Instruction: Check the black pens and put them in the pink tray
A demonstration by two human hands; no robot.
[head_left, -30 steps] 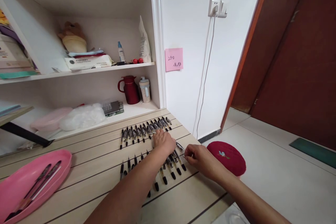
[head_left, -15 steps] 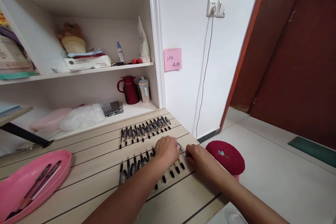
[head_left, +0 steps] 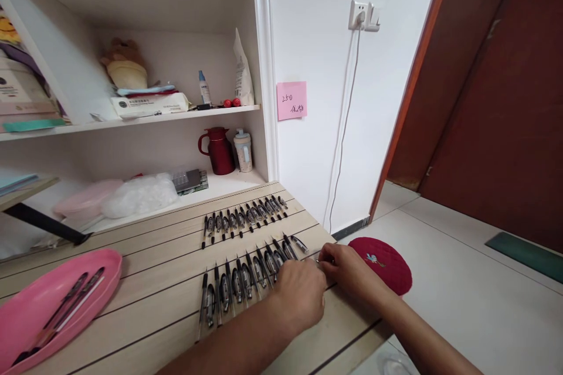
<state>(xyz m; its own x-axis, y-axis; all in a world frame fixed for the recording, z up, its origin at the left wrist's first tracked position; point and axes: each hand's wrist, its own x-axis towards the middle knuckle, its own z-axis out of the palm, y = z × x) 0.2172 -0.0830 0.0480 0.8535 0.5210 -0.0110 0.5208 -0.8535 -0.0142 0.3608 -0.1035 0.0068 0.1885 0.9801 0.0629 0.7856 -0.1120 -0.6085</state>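
Note:
On the wooden table, a near row of black pens lies with tips pointing away and dark caps between them. My left hand is over the right end of this row, its fingers curled; what they hold, if anything, is hidden. A pen cap with a clear clip lies just beyond it. My right hand is at the table's right edge, closed in a pinch. A tiny shiny end shows at its fingertips, too small to name. Farther back runs a second row of pens and caps.
A pink tray with a few pens sits at the left. Behind the table stands a white shelf with a red jug and a cup. A red round stool is beyond the right edge.
My left hand has moved toward me and slightly right, uncovering the tips and caps at the row's right end. My right hand has shifted a little right and stays pinched.

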